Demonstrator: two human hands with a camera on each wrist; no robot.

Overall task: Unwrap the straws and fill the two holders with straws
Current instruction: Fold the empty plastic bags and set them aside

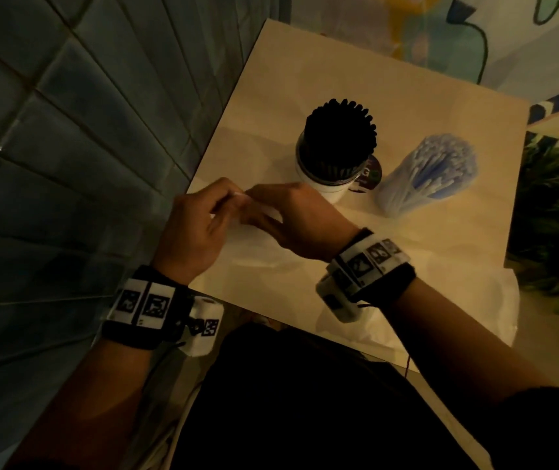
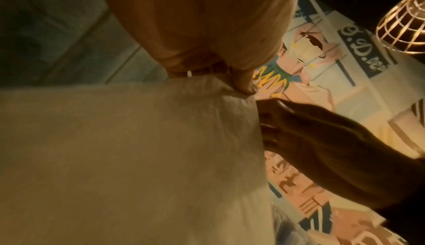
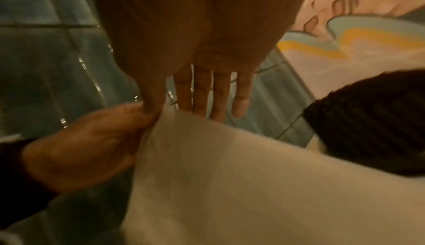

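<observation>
Both hands meet over the table's [image 1: 407,106] near left part, holding a thin white wrapper [image 1: 273,212]. My left hand [image 1: 227,195] pinches its top edge, the thumb on the wrapper [image 2: 138,158] in the left wrist view. My right hand [image 1: 257,198] pinches the same edge right beside it, its thumb against the wrapper [image 3: 230,176] and the other fingers [image 3: 202,94] straight. No straw shows between the hands. Behind them a white holder [image 1: 325,191] stands packed with black straws [image 1: 339,137]. To its right is a clear bundle of blue-and-white straws [image 1: 430,171].
A blue tiled wall [image 1: 68,147] runs along the table's left edge. A green plant [image 1: 556,215] sits off the right edge. More thin white plastic [image 1: 424,317] lies at the near right corner. A wire lampshade [image 2: 404,22] hangs above.
</observation>
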